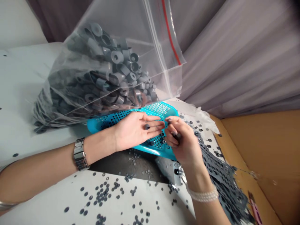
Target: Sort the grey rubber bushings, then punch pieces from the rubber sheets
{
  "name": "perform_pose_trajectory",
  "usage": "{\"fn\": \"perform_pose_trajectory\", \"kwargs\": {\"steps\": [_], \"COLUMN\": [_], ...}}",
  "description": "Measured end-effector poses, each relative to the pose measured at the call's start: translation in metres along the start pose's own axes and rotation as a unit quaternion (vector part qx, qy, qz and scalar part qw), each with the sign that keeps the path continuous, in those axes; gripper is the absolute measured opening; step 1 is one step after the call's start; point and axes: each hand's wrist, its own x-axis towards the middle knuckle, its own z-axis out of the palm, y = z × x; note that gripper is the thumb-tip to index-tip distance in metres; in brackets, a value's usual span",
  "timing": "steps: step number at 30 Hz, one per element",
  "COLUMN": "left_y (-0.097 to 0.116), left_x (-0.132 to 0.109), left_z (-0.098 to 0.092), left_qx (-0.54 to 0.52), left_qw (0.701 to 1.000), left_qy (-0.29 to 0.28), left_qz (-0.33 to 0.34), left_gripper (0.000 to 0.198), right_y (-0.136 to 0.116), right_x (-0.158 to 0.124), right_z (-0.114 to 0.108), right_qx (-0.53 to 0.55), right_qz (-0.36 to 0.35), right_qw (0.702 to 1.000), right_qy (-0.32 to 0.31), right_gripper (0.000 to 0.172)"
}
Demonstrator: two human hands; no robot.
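- The left hand (134, 132), wearing a silver link wristwatch (81, 153) and a thin metal bangle (7, 205), lies flat and open above a turquoise perforated plastic basket (138, 125), with its fingers extended.
- A small dark grey round piece (147, 126) sits on the left hand's fingers.
- The right hand (180, 140), wearing a white pearl-bead bracelet (202, 195), is curled into a pinch at the basket's far edge. Whatever lies between its fingertips is too small or hidden to tell.
- The hands are close together, with the fingertips almost meeting over the basket. They clamp nothing between them.
- The basket lies tilted under both hands, beside a large clear zip-seal plastic bag (98, 75) with a red seal stripe, packed with short grey tubular rings (117, 57).
- Small dark grey discs (100, 195) are scattered across a white sheet-covered surface (23, 81) and a dark patch (124, 164) below the basket.
- A dark grey punched strip (222, 178) lies at the right, against a tan cardboard box wall (257, 147).
- Pale mauve fabric drapes (236, 59) hang behind the bag.
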Motion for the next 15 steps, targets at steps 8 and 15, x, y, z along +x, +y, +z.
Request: {"fn": "perform_pose_trajectory", "kwargs": {"steps": [8, 15], "left_y": [0.002, -0.003], "left_x": [-0.001, 0.0], "left_z": [0.0, -0.004], "left_qx": [0.039, 0.123], "left_qw": [0.996, 0.983], "left_qy": [0.035, -0.012], "left_qz": [0.078, 0.133], "left_gripper": [0.048, 0.052], "right_y": [-0.001, 0.008], "right_x": [0.002, -0.008], "right_z": [0.003, 0.02], "right_qx": [0.168, -0.227], "right_qz": [0.118, -0.067], "right_qw": [0.978, 0.971], "right_qy": [-0.04, -0.011], "right_gripper": [0.034, 0.015]}}
